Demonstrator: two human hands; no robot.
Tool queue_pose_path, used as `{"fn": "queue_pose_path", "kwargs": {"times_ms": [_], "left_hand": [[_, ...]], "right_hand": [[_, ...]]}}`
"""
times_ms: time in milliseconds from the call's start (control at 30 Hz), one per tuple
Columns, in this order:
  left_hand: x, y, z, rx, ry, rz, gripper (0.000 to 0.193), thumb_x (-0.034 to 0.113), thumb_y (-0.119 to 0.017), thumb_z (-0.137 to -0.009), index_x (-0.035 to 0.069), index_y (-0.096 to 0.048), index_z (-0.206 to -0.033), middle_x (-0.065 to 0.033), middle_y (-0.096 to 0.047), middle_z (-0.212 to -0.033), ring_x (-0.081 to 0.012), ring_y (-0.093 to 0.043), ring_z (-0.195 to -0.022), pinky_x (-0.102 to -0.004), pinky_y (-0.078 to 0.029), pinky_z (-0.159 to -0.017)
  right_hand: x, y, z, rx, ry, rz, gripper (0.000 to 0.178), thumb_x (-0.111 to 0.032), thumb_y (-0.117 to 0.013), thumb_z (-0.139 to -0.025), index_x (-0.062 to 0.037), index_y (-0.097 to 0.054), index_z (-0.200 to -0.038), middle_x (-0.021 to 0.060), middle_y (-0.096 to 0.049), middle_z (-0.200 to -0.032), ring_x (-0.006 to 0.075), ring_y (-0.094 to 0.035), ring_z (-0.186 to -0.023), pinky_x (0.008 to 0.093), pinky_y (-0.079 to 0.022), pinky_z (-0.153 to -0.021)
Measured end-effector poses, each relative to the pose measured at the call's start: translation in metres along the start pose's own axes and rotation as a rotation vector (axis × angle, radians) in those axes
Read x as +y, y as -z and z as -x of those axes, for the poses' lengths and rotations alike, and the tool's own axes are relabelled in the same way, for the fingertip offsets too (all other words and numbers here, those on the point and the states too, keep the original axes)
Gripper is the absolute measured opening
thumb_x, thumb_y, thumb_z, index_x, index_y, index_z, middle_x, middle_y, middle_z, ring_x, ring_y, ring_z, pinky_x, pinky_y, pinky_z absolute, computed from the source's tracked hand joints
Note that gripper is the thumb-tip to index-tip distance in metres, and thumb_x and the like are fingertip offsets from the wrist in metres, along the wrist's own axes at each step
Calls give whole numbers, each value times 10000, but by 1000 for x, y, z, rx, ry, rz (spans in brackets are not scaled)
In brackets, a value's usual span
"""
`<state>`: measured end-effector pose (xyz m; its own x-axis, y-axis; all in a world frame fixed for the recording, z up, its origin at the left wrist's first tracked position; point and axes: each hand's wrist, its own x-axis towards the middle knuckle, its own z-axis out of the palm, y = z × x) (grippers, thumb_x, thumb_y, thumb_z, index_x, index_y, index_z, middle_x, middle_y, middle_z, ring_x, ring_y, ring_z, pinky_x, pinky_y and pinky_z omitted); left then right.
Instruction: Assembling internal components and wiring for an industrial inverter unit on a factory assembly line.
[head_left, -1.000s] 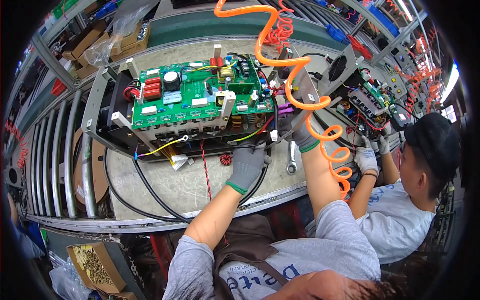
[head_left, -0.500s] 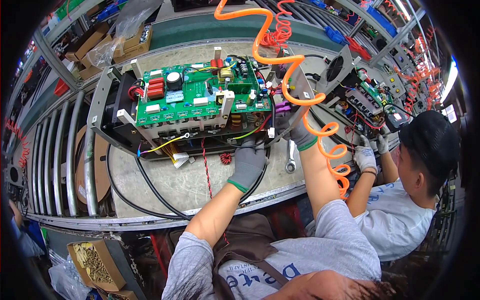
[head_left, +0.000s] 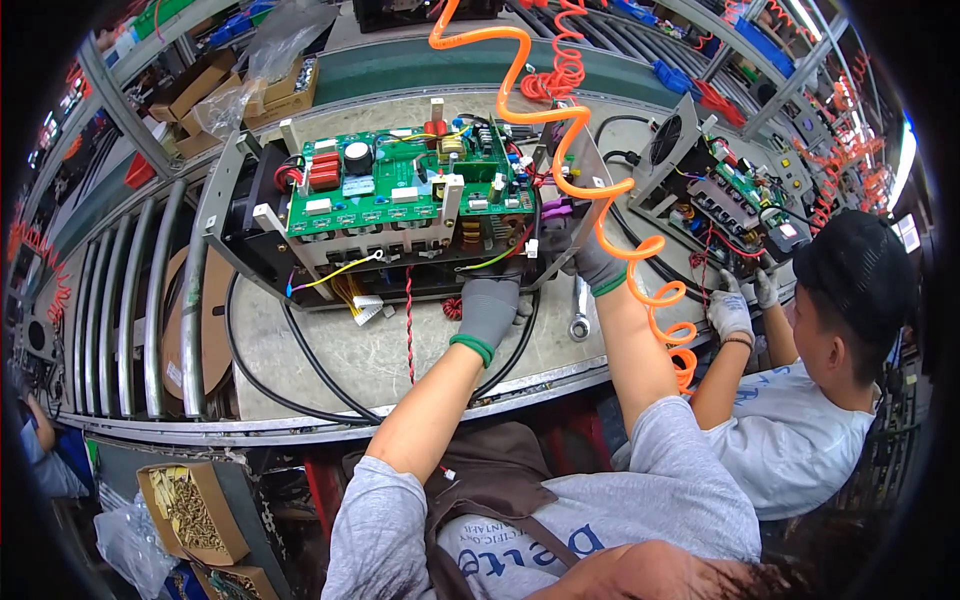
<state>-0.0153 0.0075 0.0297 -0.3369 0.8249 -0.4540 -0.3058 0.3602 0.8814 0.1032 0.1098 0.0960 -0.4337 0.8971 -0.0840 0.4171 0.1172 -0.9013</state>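
An electronic unit with a green circuit board (head_left: 405, 190) and a metal frame lies on the bench in front of me. My left hand (head_left: 488, 310), in a grey glove with a green cuff, reaches in under its near right edge, where the fingers are hidden. At the unit's right end, my right hand (head_left: 600, 268), gloved alike, is against the metal end plate (head_left: 580, 205); its fingers are mostly covered by the plate. A combination wrench (head_left: 580, 315) lies between my hands. A yellow wire (head_left: 340, 271), a white connector (head_left: 368, 308) and a twisted red-black wire (head_left: 409, 330) hang off the near side.
An orange coiled hose (head_left: 575, 150) hangs close to my right hand. Black cable (head_left: 310, 362) loops along the bench edge. Metal rollers (head_left: 160, 300) are at left. On the right, a co-worker's gloved hand (head_left: 732, 312) is at a similar unit (head_left: 735, 190). A screw box (head_left: 200, 510) stands lower left.
The view has shifted a little, moving the bench rightward in the picture. My left hand has gone slightly deeper under the unit's edge; my right hand stays by the end plate.
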Motion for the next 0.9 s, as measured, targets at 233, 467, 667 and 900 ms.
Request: {"fn": "queue_pose_path", "kwargs": {"times_ms": [233,467,667,900], "left_hand": [[-41,6,-34,91,-271,-184,448,437,-563,-933,-5,-628,-911,-148,-640,-645,-230,-629,-486,-346,-496,-487],[-26,-5,-6,53,-367,-54,263,254,-593,-930,4,-634,-1003,-111,-641,-702,-176,-607,-479,-303,-466,-454],[-14,-8,3,31,-253,104,243,230,-584,-936,8,-604,-1032,-86,-613,-670,-156,-579,-451,-288,-439,-409],[-25,-23,4,100,-410,180,203,204,-543,-963,17,-589,-1025,-89,-589,-640,-167,-560,-420,-300,-423,-391]], "right_hand": [[16,-2,-13,-145,3,-200,350,-462,-455,-933,-120,-519,-972,-9,-497,-600,87,-421,-424,240,-299,-384],[46,-5,-28,-264,-49,-233,413,-499,-425,-941,-109,-518,-838,7,-492,-553,107,-431,-411,251,-306,-378],[48,-4,-24,-200,-32,-202,422,-503,-419,-944,-109,-515,-827,9,-492,-547,109,-433,-409,254,-308,-377],[43,-5,-19,-137,0,-162,433,-509,-412,-947,-109,-512,-814,12,-491,-541,112,-436,-407,257,-311,-375]]}}
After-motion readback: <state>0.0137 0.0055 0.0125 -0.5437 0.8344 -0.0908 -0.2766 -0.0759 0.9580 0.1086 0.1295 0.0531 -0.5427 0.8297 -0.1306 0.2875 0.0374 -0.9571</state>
